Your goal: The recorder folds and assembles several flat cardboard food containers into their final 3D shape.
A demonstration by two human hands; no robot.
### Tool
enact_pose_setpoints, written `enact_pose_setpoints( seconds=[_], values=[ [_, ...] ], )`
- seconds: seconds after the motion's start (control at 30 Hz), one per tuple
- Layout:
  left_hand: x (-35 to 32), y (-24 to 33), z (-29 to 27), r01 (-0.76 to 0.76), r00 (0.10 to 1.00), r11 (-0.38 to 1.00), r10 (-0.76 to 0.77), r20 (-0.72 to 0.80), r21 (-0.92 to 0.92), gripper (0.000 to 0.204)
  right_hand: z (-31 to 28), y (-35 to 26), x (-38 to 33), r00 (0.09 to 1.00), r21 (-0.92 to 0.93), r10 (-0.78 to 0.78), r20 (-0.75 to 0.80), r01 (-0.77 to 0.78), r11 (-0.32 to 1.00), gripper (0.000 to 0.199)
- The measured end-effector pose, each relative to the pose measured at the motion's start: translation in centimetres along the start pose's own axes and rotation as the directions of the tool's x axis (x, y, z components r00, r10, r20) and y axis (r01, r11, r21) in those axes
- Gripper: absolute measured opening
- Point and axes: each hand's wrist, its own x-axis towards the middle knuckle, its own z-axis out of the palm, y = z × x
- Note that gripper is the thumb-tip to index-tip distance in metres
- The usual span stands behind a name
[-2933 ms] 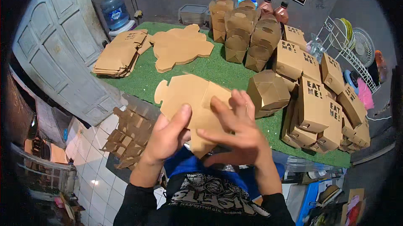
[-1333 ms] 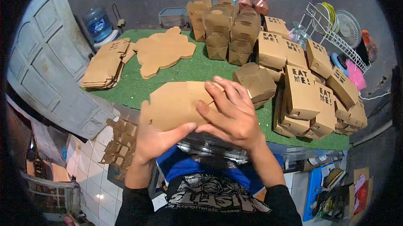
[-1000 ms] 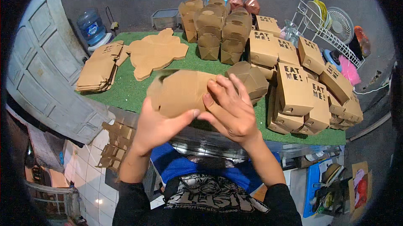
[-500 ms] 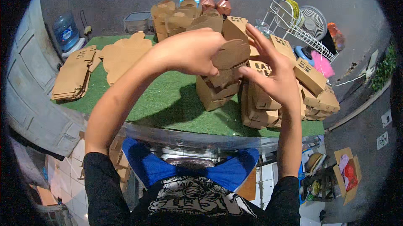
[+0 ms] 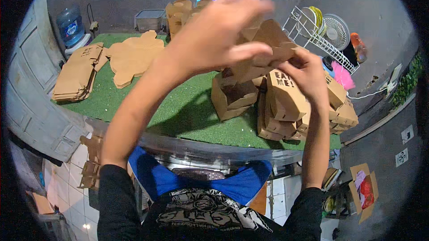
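A brown cardboard box blank (image 5: 268, 46), partly folded, is held up close in front of the camera. My left hand (image 5: 214, 35) grips it from above and the left, fingers spread over its top. My right hand (image 5: 308, 78) holds its right and lower side. Both hands are raised well above the green turf table (image 5: 178, 111). Below them an open folded box (image 5: 232, 98) sits next to stacked finished brown boxes (image 5: 286, 107) on the right of the table.
A pile of flat cut blanks (image 5: 134, 55) and a stack of folded-flat boxes (image 5: 76, 73) lie on the table's left. More assembled boxes (image 5: 178, 15) stand at the back. A water jug (image 5: 69, 26), a wire rack (image 5: 313, 31) and a fan (image 5: 335, 31) are behind.
The blank has gone from lying flat on the table edge to being lifted and folded up near the camera. Both hands rose with it and moved right.
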Motion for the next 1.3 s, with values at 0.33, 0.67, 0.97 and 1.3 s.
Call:
enact_pose_setpoints(
  seconds=[0.33,0.67,0.97,1.3],
  values=[
    [-16.1,2.4,14.4,0.669,0.731,0.612,-0.644,0.226,-0.421,0.142,-2.2,1.4,1.6,0.975,0.222,0.119,0.189,-0.16,0.962,0.027],
    [-14.8,1.9,17.1,0.611,0.708,0.454,-0.679,0.192,-0.649,0.132,1.8,0.8,1.9,0.965,-0.033,0.101,0.244,-0.095,0.995,0.032],
    [-14.7,2.4,16.5,0.632,0.709,0.533,-0.691,0.143,-0.562,0.129,4.0,0.5,-1.6,0.921,-0.281,0.082,0.38,0.03,0.959,0.032],
    [-14.6,2.1,16.3,0.614,0.718,0.502,-0.676,0.166,-0.609,0.123,3.6,0.0,-1.5,0.8,-0.464,0.23,0.554,0.067,0.883,0.032]
  ],
)
